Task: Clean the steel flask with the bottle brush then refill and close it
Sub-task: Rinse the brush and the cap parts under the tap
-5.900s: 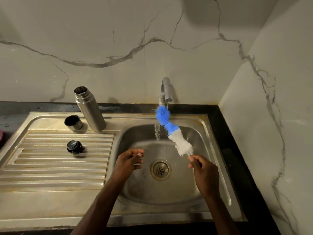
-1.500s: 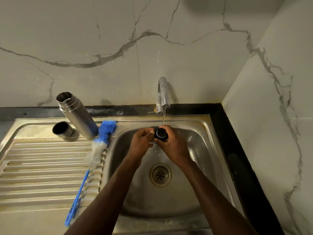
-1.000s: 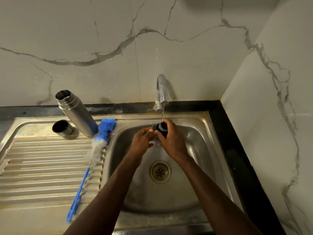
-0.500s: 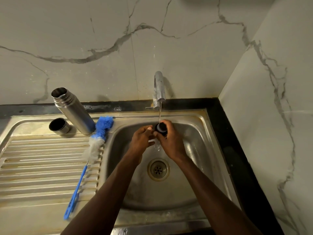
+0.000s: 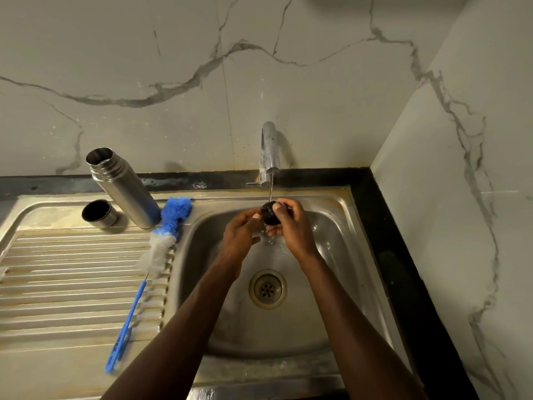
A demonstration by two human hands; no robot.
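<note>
Brush (image 5: 161,241) now set down; two hands rinse one stopper (image 5: 269,215)

We see steel flask (image 5: 127,189) standing open-mouthed at back of draining board, leaning in wide-angle view, threaded neck bare. Its steel cup lid (image 5: 99,213) sits just left of it, dark opening up. Bottle brush (image 5: 155,249) lies on ribbed board beside flask base: blue tuft at far end near flask, white tuft below it, thin blue handle running toward us. Black stopper (image 5: 269,215) held under thin tap stream, over basin.
</note>
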